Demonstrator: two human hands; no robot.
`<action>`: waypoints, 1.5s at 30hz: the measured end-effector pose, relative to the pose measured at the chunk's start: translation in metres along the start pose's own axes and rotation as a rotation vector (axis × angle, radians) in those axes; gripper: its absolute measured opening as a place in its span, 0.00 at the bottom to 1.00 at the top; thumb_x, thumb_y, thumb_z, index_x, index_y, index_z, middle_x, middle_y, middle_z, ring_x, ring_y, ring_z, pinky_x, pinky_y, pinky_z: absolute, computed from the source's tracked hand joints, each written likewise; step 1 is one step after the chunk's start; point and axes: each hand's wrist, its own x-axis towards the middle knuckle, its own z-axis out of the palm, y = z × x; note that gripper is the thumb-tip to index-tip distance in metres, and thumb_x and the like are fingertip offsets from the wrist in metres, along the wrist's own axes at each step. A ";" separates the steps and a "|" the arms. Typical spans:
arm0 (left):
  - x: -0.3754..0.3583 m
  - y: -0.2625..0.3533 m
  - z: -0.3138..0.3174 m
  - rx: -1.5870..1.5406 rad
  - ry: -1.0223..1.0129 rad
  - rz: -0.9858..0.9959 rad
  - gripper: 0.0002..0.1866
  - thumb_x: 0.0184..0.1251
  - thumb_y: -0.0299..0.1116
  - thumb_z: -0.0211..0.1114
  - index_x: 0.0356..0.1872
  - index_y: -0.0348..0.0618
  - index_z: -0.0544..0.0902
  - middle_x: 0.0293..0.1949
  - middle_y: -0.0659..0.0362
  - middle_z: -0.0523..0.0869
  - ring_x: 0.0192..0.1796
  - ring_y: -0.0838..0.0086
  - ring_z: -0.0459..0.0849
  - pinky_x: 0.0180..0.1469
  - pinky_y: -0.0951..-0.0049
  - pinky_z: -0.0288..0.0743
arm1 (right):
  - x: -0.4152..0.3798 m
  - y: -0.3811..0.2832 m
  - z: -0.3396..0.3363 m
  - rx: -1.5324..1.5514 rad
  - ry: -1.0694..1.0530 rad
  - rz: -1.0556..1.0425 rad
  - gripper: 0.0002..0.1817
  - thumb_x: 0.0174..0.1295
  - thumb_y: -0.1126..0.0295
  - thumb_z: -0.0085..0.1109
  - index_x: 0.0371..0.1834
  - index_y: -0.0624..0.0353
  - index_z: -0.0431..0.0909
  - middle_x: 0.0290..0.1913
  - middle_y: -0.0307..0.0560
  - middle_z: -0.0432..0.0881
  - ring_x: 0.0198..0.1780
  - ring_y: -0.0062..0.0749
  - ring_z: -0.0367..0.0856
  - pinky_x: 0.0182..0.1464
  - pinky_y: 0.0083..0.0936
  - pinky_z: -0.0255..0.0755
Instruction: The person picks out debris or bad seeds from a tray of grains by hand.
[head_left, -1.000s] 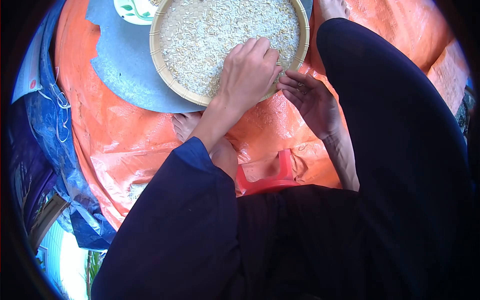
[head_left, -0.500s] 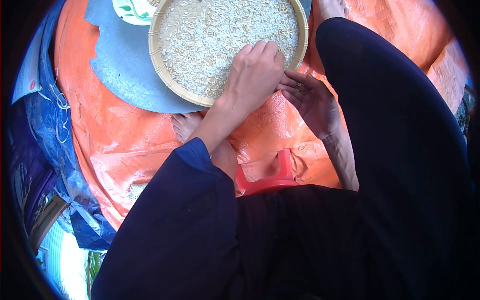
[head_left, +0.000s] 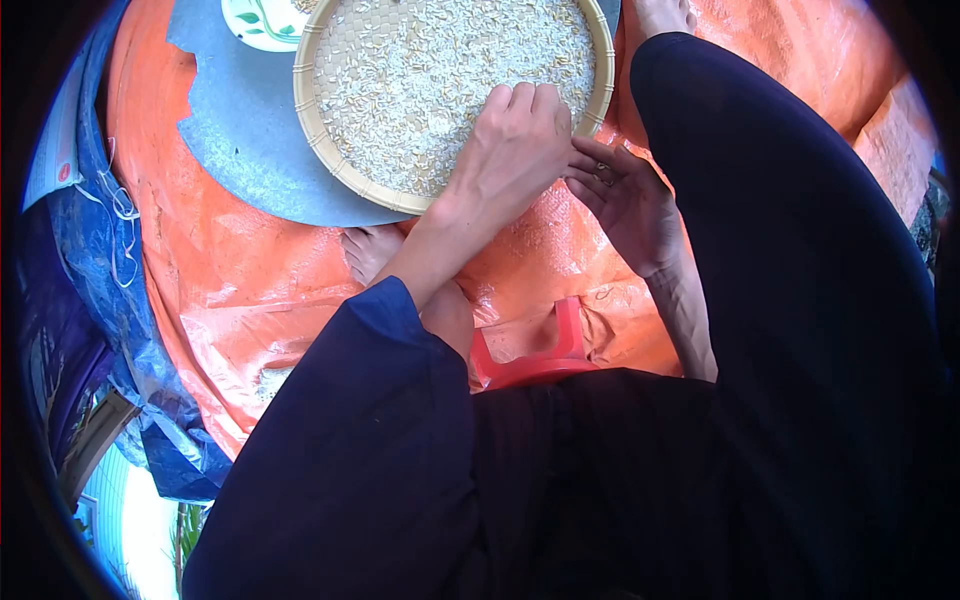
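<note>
A round woven bamboo tray [head_left: 372, 194] holds a spread of white rice grains [head_left: 430, 90] mixed with yellowish-brown husked ones. Across its near right rim reaches my left hand [head_left: 515, 145], knuckles up and fingers curled downward. Its fingertips are hidden, and I cannot tell whether it pinches a grain. Just beyond the rim, my right hand [head_left: 632, 210] is palm up, a ring on one finger, its fingers loosely stretched out. The right fingertips come right up against the side of the left hand. Nothing shows on the visible part of the right palm.
Beneath the tray lies a ragged-edged grey-blue sheet [head_left: 240, 150] on an orange tarp [head_left: 240, 270]. A white plate with green leaves [head_left: 262, 35] stands at the upper left. A red plastic stool [head_left: 535, 370] is under me, with my bare feet beside the tray.
My left hand has shifted slightly right, closer over the right fingertips. The right fingers have moved a little. The tray sits marginally further left in view.
</note>
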 end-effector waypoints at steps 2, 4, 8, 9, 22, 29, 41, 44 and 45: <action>-0.002 -0.005 -0.005 -0.134 0.021 -0.050 0.06 0.53 0.31 0.61 0.31 0.41 0.76 0.31 0.58 0.74 0.37 0.67 0.77 0.39 0.69 0.69 | -0.001 -0.001 0.002 -0.004 0.009 0.007 0.29 0.72 0.57 0.45 0.63 0.74 0.67 0.56 0.56 0.78 0.57 0.36 0.78 0.65 0.30 0.70; -0.001 -0.008 -0.015 -0.303 0.052 -0.098 0.06 0.55 0.30 0.62 0.32 0.41 0.77 0.31 0.58 0.75 0.37 0.65 0.78 0.40 0.67 0.70 | -0.001 -0.001 0.003 -0.006 0.014 0.001 0.28 0.73 0.57 0.43 0.62 0.73 0.68 0.55 0.56 0.78 0.57 0.37 0.78 0.65 0.30 0.70; -0.004 0.000 -0.030 -0.661 0.095 -0.128 0.06 0.57 0.29 0.66 0.33 0.41 0.80 0.30 0.57 0.77 0.35 0.63 0.81 0.38 0.64 0.73 | -0.001 0.003 0.000 0.060 -0.039 -0.040 0.26 0.74 0.57 0.40 0.61 0.71 0.69 0.54 0.55 0.80 0.57 0.36 0.79 0.64 0.31 0.72; -0.005 0.003 -0.029 -0.740 0.099 -0.115 0.06 0.57 0.29 0.67 0.33 0.41 0.81 0.29 0.57 0.77 0.34 0.62 0.81 0.37 0.64 0.73 | -0.001 0.004 -0.002 0.093 -0.063 -0.054 0.26 0.74 0.57 0.40 0.60 0.71 0.69 0.54 0.55 0.80 0.57 0.36 0.79 0.64 0.31 0.71; -0.019 -0.031 -0.040 -0.890 0.071 -0.537 0.04 0.57 0.27 0.70 0.32 0.39 0.85 0.21 0.68 0.67 0.23 0.84 0.64 0.26 0.79 0.58 | 0.006 0.002 -0.004 0.191 -0.288 0.092 0.28 0.75 0.55 0.38 0.55 0.74 0.73 0.53 0.63 0.80 0.56 0.44 0.81 0.61 0.33 0.75; -0.026 -0.044 -0.048 -0.913 0.118 -0.740 0.06 0.57 0.30 0.70 0.31 0.39 0.84 0.19 0.65 0.68 0.21 0.81 0.66 0.25 0.75 0.62 | 0.011 0.007 0.001 0.103 -0.389 0.115 0.28 0.75 0.54 0.39 0.48 0.73 0.78 0.51 0.65 0.81 0.54 0.48 0.83 0.57 0.33 0.78; -0.039 -0.046 -0.044 -0.510 0.112 -0.556 0.05 0.55 0.32 0.71 0.32 0.47 0.86 0.26 0.62 0.78 0.25 0.71 0.79 0.27 0.69 0.71 | 0.007 0.012 0.017 -0.024 -0.364 0.172 0.28 0.75 0.56 0.39 0.59 0.76 0.70 0.53 0.64 0.81 0.55 0.47 0.82 0.59 0.32 0.76; -0.043 -0.045 -0.045 -0.460 0.080 -0.544 0.06 0.54 0.32 0.72 0.32 0.47 0.85 0.27 0.62 0.79 0.27 0.70 0.81 0.29 0.68 0.73 | 0.008 0.010 0.015 0.004 -0.369 0.165 0.28 0.76 0.57 0.38 0.60 0.77 0.69 0.53 0.64 0.81 0.55 0.46 0.82 0.60 0.32 0.75; -0.044 -0.044 -0.046 -0.445 0.075 -0.545 0.06 0.53 0.32 0.72 0.32 0.47 0.85 0.28 0.62 0.79 0.28 0.70 0.81 0.29 0.68 0.73 | 0.008 0.010 0.014 0.012 -0.369 0.163 0.28 0.76 0.57 0.38 0.60 0.77 0.69 0.53 0.64 0.81 0.55 0.46 0.82 0.60 0.31 0.75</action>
